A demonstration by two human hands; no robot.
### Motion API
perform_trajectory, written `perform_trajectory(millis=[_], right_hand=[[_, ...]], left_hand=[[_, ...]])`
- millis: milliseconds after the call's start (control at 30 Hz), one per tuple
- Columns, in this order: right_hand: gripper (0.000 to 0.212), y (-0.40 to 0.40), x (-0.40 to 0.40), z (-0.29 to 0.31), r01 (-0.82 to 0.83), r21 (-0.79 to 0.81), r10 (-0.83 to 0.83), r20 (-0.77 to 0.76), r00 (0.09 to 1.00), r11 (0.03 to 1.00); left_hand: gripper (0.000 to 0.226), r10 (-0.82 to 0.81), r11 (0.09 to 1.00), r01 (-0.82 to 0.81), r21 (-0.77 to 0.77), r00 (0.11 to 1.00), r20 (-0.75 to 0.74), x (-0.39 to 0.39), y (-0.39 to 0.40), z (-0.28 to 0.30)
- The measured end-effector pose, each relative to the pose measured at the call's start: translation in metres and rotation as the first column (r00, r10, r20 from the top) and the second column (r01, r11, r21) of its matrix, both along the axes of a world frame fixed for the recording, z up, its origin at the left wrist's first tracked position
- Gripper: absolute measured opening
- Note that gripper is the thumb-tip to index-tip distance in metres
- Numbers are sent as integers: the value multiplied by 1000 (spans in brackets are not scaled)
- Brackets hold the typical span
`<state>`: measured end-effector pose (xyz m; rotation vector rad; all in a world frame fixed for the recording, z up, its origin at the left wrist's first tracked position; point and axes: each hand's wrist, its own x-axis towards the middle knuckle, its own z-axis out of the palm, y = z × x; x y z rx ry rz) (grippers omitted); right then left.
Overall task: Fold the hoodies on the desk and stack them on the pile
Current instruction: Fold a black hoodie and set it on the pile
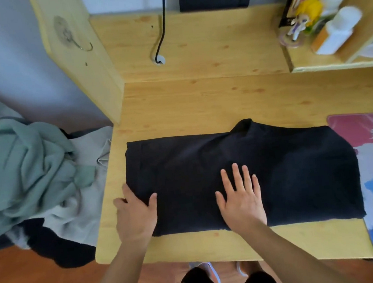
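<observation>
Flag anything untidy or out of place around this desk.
A heap of clothes is slumped left of the desk, crumpled and unfolded. The black hoodie under both hands lies mostly flat, with one bump at its far edge.

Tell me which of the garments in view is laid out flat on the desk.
The black hoodie, spread flat under both hands on the wooden desk. The green garment and the grey one lie crumpled in a heap off its left edge.

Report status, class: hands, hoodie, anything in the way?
Left hand gripping hoodie at its left edge; right hand flat on it. Hoodie part-folded on desk. Nothing in the way.
</observation>
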<state>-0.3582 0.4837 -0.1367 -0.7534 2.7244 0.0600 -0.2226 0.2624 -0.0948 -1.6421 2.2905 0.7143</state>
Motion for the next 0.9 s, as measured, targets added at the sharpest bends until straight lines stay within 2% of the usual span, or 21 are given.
perform_trajectory(millis=[67,100,167,233,333,400,433,500,600,700,767,900], right_hand=[[67,-2,1,2,-9,-6,9,2,1000,1000],[68,-1,1,3,-9,-9,9,10,1000,1000],[69,-1,3,9,-24,-14,25,41,999,1000],[71,-7,12,19,-53,-65,58,77,995,996],[61,-31,34,41,25,-356,32,155,987,934],[58,-45,49,37,67,-466,45,225,973,882],[58,-48,55,30,31,-429,71,220,973,903],[61,-50,65,12,-110,-254,143,116,983,961],[63,-54,68,4,-142,-131,156,101,983,981],[65,-55,65,9,-193,-127,204,82,976,973],[66,-45,58,16,-168,-130,176,47,983,977],[65,-16,58,14,-153,-20,153,3,988,988]], left_hand=[[57,203,961,-169,220,969,-140,-1,-7,14],[44,343,896,-256,363,918,-199,-2,-11,22],[28,568,717,-362,596,799,-197,0,-21,41],[21,632,655,-349,670,739,-233,14,-33,48],[30,678,631,-319,708,669,-303,40,-46,48],[31,728,538,-288,792,633,-264,54,-51,50],[31,746,477,-278,834,630,-216,60,-52,53],[35,735,391,-257,884,665,-132,68,-56,57],[42,704,361,-228,904,703,-104,72,-60,64],[37,783,342,-223,913,605,-146,67,-59,74],[35,833,318,-212,924,528,-165,64,-57,82],[29,872,329,-161,930,429,-234,55,-40,95]])
